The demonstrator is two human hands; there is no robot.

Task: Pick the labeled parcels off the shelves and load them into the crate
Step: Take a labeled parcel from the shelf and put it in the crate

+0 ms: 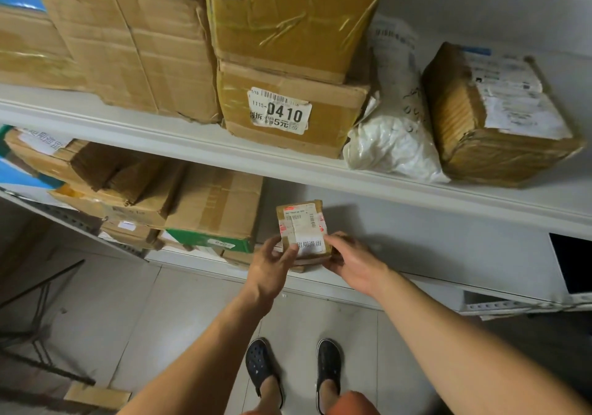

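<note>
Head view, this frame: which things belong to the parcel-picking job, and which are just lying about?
Part of the job:
- small labeled parcel, held by left hand and right hand at the lower shelf
- box labeled 0410, white bag parcel and labeled box on the upper shelf

Lying about:
- flat cardboard piece on the floor
- black metal frame

No crate is in view.

I hold a small parcel (302, 228) upright, my left hand (272, 265) gripping its left edge, my right hand (349, 262) its right.
</note>
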